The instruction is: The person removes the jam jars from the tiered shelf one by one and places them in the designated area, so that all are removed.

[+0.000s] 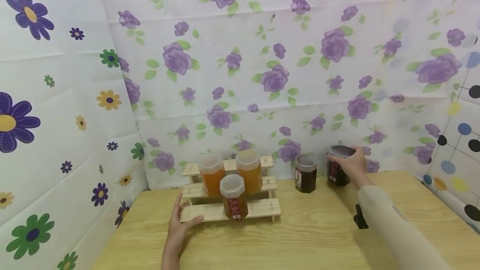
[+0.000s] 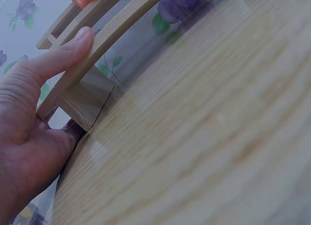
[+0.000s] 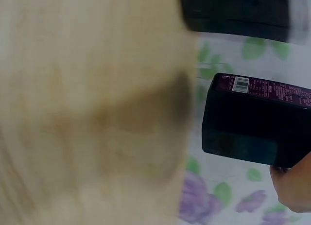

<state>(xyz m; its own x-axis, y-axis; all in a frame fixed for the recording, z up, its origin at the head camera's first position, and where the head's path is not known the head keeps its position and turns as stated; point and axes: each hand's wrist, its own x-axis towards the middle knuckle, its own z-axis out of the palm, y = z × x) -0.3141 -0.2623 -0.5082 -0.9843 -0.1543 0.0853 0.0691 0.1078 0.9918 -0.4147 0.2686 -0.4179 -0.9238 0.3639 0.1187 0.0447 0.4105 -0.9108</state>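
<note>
My left hand [image 1: 178,226] grips the left end of a three-step wooden rack [image 1: 204,212]. In the left wrist view, the thumb lies on a step while other fingers reach under the rack's end [image 2: 87,96]. My right hand [image 1: 354,166] holds a dark, faceted jar [image 1: 337,176] around its upper part, near the back wall. That jar [image 3: 252,123] has a dark red label with a barcode, and a shadow falls on the table beside it. A similar dark jar [image 1: 306,179] stands to its left.
Two jars with orange contents, a left one [image 1: 213,180] and a right one [image 1: 250,174], stand on the rack behind a brownish jar [image 1: 233,201] on the front step. Flowered sheets [image 1: 240,74] border the wooden table [image 1: 292,236]. A small black piece [image 1: 361,216] shows beside the right sleeve.
</note>
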